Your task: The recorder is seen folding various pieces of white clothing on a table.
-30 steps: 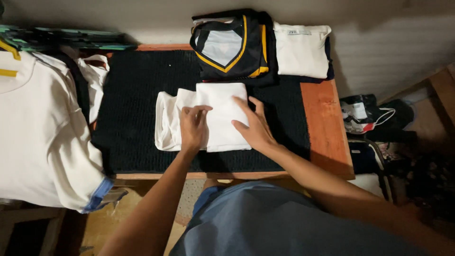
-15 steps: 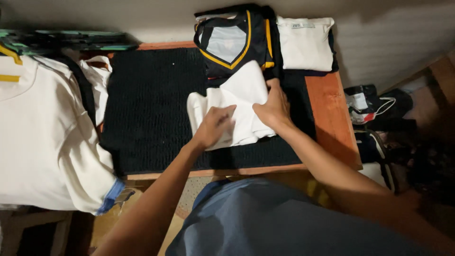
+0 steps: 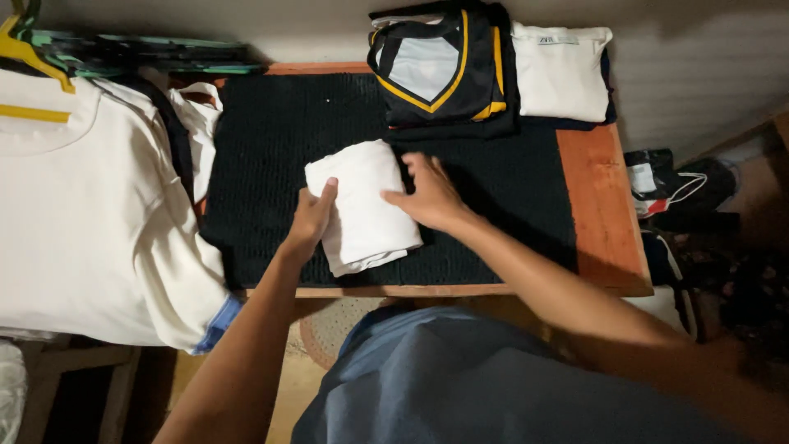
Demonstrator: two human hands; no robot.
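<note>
Basically the folded white shirt (image 3: 362,205) mid black mat (image 3: 271,148) is light, soft and floppy, left hand (image 3: 311,220) cupping its left edge, right hand (image 3: 429,193) spread flat on its right side; best gripped underneath both edges.

The scene is dim and warm-toned, lit from above and behind the camera. White cloth catches most of the light: the folded garment (image 3: 362,205) and the hanging shirt (image 3: 90,222) look bright but not blown out. The black mat (image 3: 271,140) swallows detail, its weave faint. The right hand (image 3: 427,197) throws a soft shadow onto the mat. The right edge sinks into deep shadow, where the clutter on the floor (image 3: 707,247) is hard to read. The table (image 3: 604,205) shows a dull sheen. Focus is fair at the centre; the corners are softer and slightly bent.
</note>
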